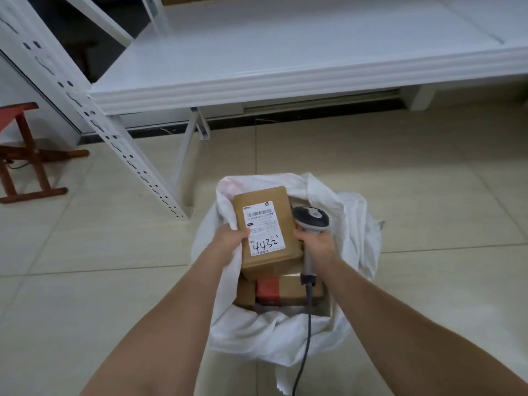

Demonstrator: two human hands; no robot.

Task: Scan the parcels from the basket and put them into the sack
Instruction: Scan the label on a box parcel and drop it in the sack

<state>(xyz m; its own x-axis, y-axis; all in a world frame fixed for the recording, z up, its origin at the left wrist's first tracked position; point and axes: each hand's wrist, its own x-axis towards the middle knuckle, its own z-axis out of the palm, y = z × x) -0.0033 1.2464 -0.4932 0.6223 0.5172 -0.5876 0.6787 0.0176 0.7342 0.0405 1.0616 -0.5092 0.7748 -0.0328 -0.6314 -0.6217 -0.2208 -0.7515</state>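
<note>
Left hand: the left hand [230, 238] grasps the near left edge of the parcel [265, 207], thumb lying on the face beside the label [263, 227] and the other fingers hidden underneath.
Right hand: the right hand [315, 244] is clenched round the handle of the scanner [311, 216], whose dark head sits just right of the parcel; its cable [304, 347] trails toward the near edge.
Where the parcel is: held over the open mouth of the sack [357, 232], label up, above other parcels [288, 291] already lying inside. The basket is not in view.
Handling: a stiff cardboard box that one hand carries by a single edge, so it is probably light. The faces look smooth and dry, not slippery. Nothing marks it as fragile, but the contents are unknown.
Where to hold: along a long side edge, thumb on top and fingers beneath, keeping the barcode uncovered.
Look of the parcel: plain brown, flat and rectangular, corners sharp. The white label bears a barcode at its far end, small print in the middle and handwritten "4432" at the near end.
Sack: white, soft and crumpled, its rim folded outward, standing on the tiled floor [428, 181].
Surroundings: white metal shelving [285, 67] at the far side, a red wooden stool [25, 158] at far left.
</note>
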